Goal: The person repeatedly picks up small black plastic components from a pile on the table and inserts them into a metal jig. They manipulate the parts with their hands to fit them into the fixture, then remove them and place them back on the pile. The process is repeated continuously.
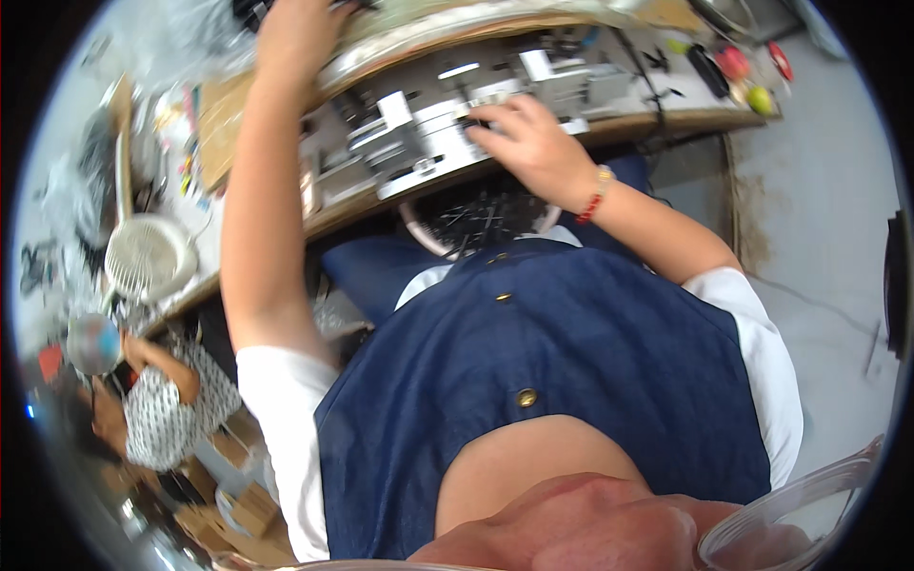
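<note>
Left hand (pixel 300 43): 11 o'clock, grip unclear
Right hand (pixel 533 147): 1 o'clock, narrowed at fixture (pixel 447 141), hold unclear
Basin (pixel 416 228): lapside, likely scrap-catcher

Smooth metal fixture (pixel 392 150), matt cloth pinafore (pixel 590 333), shiny metallic button (pixel 527 398), matt plastic fan (pixel 150 257), glossy plastic sheeting (pixel 186 43).

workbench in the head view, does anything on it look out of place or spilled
Slightly: at the right end of the workbench, a yellow-green round thing sits near the edge beside a pinkish-red one, odd company for the metal fixtures. I see no spill, though blur hides small details.
</note>
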`<state>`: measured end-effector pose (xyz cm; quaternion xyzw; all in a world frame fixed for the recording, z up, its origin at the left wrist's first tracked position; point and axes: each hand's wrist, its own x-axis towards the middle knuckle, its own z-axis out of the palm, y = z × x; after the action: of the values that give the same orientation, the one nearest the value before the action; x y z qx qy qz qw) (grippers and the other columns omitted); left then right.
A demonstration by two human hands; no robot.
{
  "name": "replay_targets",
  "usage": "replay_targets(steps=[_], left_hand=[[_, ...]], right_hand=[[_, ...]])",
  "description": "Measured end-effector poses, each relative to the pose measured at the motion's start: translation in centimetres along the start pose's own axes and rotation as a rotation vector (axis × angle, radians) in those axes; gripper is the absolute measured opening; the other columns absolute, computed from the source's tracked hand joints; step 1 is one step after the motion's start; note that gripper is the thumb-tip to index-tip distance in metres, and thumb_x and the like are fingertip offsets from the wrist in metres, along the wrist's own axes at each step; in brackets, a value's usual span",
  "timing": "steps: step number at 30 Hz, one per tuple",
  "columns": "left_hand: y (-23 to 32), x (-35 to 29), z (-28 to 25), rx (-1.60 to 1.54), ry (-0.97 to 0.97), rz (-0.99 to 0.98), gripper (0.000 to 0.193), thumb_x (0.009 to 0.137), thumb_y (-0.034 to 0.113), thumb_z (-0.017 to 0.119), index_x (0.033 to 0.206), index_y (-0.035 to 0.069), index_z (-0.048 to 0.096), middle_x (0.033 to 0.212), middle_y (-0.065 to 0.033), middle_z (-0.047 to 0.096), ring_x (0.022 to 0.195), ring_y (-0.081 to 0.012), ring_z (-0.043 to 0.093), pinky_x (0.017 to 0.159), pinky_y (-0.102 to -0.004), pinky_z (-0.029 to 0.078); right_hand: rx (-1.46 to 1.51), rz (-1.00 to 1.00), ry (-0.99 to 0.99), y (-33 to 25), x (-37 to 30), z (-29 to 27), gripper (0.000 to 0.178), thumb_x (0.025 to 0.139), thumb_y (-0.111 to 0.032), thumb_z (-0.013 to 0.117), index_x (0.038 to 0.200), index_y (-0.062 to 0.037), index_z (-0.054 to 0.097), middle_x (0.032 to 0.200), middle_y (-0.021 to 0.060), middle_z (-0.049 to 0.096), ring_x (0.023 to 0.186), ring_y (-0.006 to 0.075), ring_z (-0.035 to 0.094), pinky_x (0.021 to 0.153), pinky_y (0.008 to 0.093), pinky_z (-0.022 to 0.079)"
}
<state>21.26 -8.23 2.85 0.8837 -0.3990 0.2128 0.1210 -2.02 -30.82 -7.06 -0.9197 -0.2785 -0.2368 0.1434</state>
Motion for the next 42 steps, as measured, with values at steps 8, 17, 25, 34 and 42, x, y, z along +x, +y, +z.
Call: replay_targets(steps=[8, 17, 25, 34, 42], left_hand=[[0.3, 0.4, 0.3, 0.020, -0.016, 0.131, 0.015, 0.094, 0.021, 0.068, 0.105, 0.011, 0.070, 0.104, -0.0065, 0.071, 0.105, -0.0325, 0.065, 0.089, -0.0420, 0.052], [5.2, -2.1, -0.1, -0.710, 0.222, -0.282, 0.015, 0.098, 0.006, 0.070, 0.113, 0.002, 0.069, 0.097, -0.0073, 0.076, 0.092, -0.0153, 0.074, 0.079, -0.0288, 0.059], [13.2, -11.3, -1.1, -1.022, 0.010, -0.420, 0.037, 0.090, -0.005, 0.074, 0.126, 0.002, 0.070, 0.114, -0.0082, 0.072, 0.096, -0.0128, 0.070, 0.077, -0.0214, 0.053], [17.0, -15.3, 3.2, -0.716, 0.155, -0.239, 0.025, 0.085, 0.009, 0.083, 0.109, 0.009, 0.078, 0.104, -0.0076, 0.070, 0.072, -0.0171, 0.069, 0.068, -0.0296, 0.055], [17.7, -14.7, 6.1, -0.584, 0.195, -0.238, 0.020, 0.087, 0.015, 0.080, 0.106, 0.012, 0.078, 0.119, -0.0045, 0.069, 0.079, -0.0225, 0.073, 0.068, -0.0339, 0.059]], right_hand=[[-0.063, 0.044, 0.032, -0.2, -0.7, 0.2, 0.029, 0.087, -0.012, 0.062, 0.115, -0.0076, 0.069, 0.128, 0.0044, 0.064, 0.109, 0.0243, 0.058, 0.093, 0.0373, 0.051], [0.100, 0.060, 0.118, 1.6, 2.4, -2.7, 0.041, 0.087, -0.025, 0.078, 0.124, -0.0100, 0.066, 0.130, 0.0054, 0.065, 0.113, 0.0283, 0.057, 0.099, 0.0440, 0.044], [-0.129, 0.303, 0.259, 20.6, 11.5, -5.4, 0.022, 0.093, -0.020, 0.068, 0.107, -0.0031, 0.071, 0.110, 0.0164, 0.068, 0.107, 0.0374, 0.062, 0.096, 0.0438, 0.050], [0.205, 0.257, -0.092, 16.7, 15.8, -2.0, 0.019, 0.097, -0.017, 0.063, 0.104, 0.0006, 0.067, 0.101, 0.0224, 0.071, 0.099, 0.0392, 0.068, 0.087, 0.0442, 0.053], [-0.164, 0.335, -0.128, 13.8, 16.5, -4.7, 0.019, 0.088, -0.022, 0.072, 0.096, -0.0049, 0.076, 0.098, 0.0187, 0.073, 0.096, 0.0353, 0.069, 0.089, 0.0456, 0.050]])
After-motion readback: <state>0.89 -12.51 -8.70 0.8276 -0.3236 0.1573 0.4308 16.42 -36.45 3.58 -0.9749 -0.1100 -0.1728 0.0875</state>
